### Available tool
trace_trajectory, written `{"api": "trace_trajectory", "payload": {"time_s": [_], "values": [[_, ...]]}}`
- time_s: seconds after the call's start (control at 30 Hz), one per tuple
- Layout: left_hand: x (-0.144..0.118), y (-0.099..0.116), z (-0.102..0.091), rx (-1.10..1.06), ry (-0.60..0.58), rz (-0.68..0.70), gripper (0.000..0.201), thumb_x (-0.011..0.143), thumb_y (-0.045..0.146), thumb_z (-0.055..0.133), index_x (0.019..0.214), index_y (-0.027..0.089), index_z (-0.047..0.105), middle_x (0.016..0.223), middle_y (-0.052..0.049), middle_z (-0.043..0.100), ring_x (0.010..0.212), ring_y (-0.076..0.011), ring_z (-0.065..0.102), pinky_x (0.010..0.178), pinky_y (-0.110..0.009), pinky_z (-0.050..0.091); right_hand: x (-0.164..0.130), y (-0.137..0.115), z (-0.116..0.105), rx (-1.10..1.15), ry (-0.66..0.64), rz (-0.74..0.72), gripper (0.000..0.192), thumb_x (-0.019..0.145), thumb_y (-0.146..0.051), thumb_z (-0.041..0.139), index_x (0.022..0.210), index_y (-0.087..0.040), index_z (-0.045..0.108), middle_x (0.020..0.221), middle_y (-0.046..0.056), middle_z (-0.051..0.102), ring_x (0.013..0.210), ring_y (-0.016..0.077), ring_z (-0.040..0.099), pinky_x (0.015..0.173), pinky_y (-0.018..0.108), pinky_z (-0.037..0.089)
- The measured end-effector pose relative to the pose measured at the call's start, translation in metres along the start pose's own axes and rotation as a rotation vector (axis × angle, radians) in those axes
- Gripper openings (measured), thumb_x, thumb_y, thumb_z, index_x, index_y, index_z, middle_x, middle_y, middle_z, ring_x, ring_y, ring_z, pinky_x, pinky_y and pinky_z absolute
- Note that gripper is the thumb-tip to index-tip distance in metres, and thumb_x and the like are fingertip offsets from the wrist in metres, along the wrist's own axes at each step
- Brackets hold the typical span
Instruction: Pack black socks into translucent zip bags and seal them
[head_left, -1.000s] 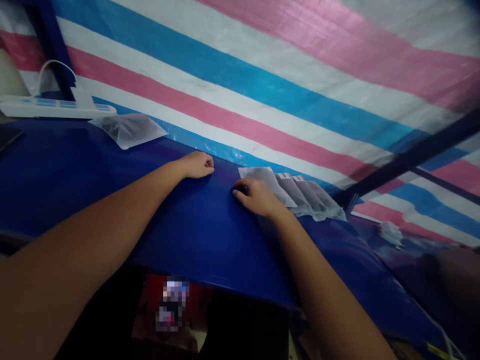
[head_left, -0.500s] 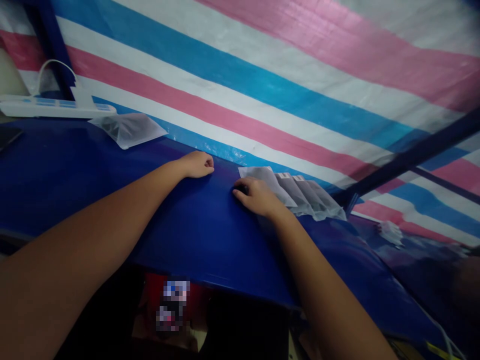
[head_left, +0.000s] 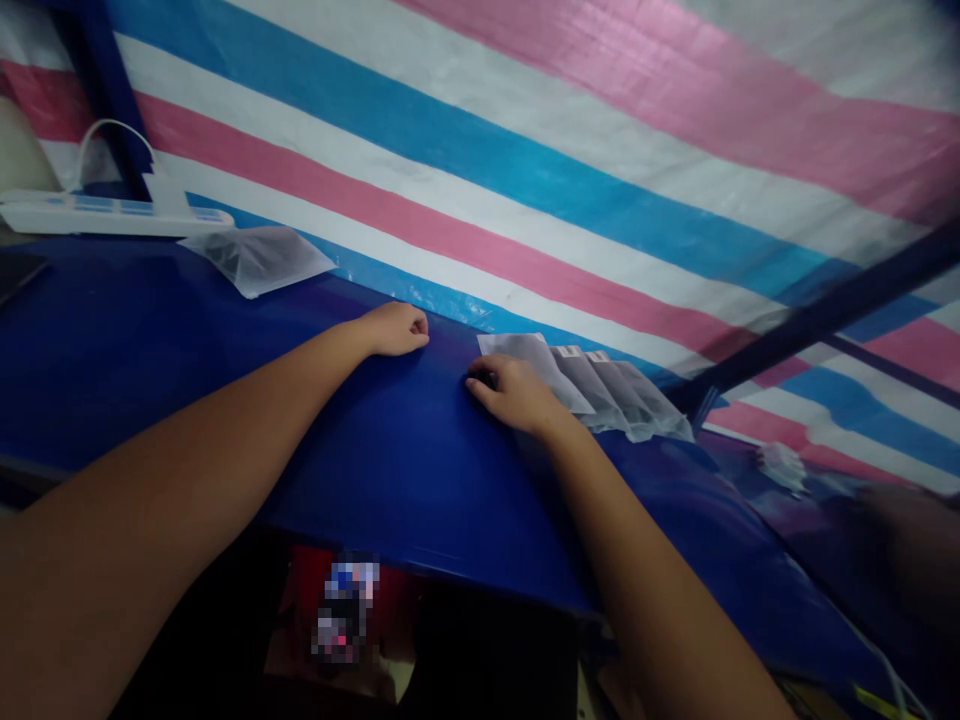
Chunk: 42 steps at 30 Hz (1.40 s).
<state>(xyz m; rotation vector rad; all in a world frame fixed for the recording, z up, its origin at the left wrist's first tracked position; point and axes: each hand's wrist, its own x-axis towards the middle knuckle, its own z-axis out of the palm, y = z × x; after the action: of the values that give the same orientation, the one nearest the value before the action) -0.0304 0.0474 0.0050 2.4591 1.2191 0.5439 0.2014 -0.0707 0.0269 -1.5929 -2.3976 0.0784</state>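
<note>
My left hand (head_left: 397, 329) rests on the blue tabletop (head_left: 420, 470) near its back edge, fingers curled into a loose fist. Nothing shows in that fist. A short way to the right lies my right hand (head_left: 517, 390), its thumb and fingers curved around something small and dark (head_left: 487, 379), too shadowed to make out. Just behind and beside the right hand, a row of several frosted plastic pouches (head_left: 592, 380) lies overlapping, some with small white labels. The nearest pouch sits right by the right hand's knuckles.
Another frosted pouch (head_left: 266, 258) lies at the back left, beside a white power strip (head_left: 112, 215) with a plug and cable. A striped plastic sheet (head_left: 465, 150) hangs behind the table. A small clear bag (head_left: 782, 467) lies at far right, near a blurred person's arm (head_left: 911, 535).
Both my hands stay where they were. At the right edge, the other person's blurred arm reaches further into view.
</note>
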Motion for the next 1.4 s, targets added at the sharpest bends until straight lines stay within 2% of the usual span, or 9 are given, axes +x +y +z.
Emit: {"api": "trace_trajectory", "payload": {"time_s": [1.03,1.4], "values": [[-0.0004,0.0004,-0.0005,0.018,-0.009,-0.001,0.026,0.082,0.039,0.059,0.097,0.023,0.073,0.096,-0.004,0.075,0.079,-0.018,0.065,0.065,-0.028,0.043,0.0,0.0004,0.0007,-0.002,-0.007,0.006,0.025,0.091,-0.031,0.056,0.107,-0.021,0.072,0.102,0.008,0.075,0.088,0.0237,0.067,0.077,0.037,0.048],[-0.0004,0.0005,-0.0004,-0.009,-0.006,0.001,0.024,0.082,0.039,0.059,0.096,0.023,0.073,0.095,-0.004,0.075,0.079,-0.0185,0.065,0.065,-0.029,0.043,0.0,-0.0002,0.0002,-0.002,-0.002,0.005,0.027,0.091,-0.032,0.055,0.108,-0.019,0.073,0.104,0.01,0.074,0.089,0.0246,0.067,0.077,0.038,0.049]]}}
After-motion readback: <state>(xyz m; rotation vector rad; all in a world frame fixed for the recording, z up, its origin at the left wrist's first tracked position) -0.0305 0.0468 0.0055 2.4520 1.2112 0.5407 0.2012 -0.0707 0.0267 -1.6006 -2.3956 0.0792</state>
